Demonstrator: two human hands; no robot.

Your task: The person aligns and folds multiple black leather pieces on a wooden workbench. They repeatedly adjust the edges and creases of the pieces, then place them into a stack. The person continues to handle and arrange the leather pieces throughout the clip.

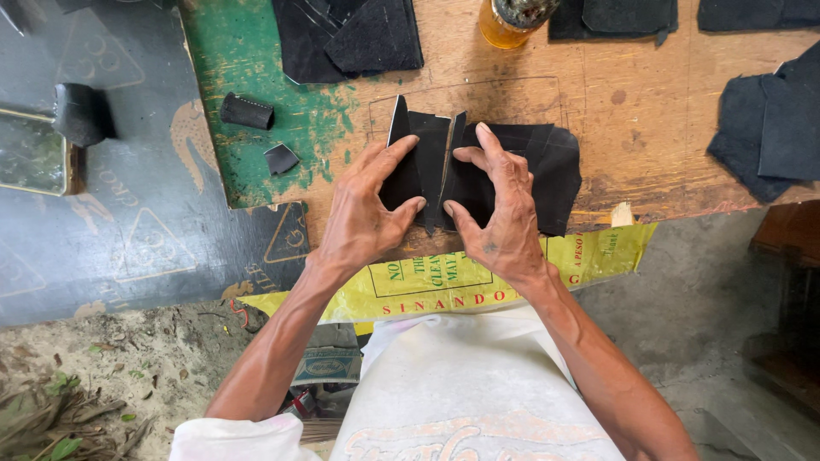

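A stack of black leather-like cut pieces (547,171) lies on the wooden board (649,111) near its front edge. My left hand (363,218) pinches the left part of the stack between thumb and fingers, and a pointed flap stands up above it. My right hand (500,209) grips the middle of the stack, thumb toward the left hand, fingers pressing the top. The two thumbs almost meet at the fold between the pieces.
More black pieces lie at the top (350,34) and right (769,128) of the board. A small black roll (246,111) and a scrap (280,159) sit on the green-painted patch. An amber glass jar (511,19) stands at the back. A yellow sack (444,282) hangs below the board edge.
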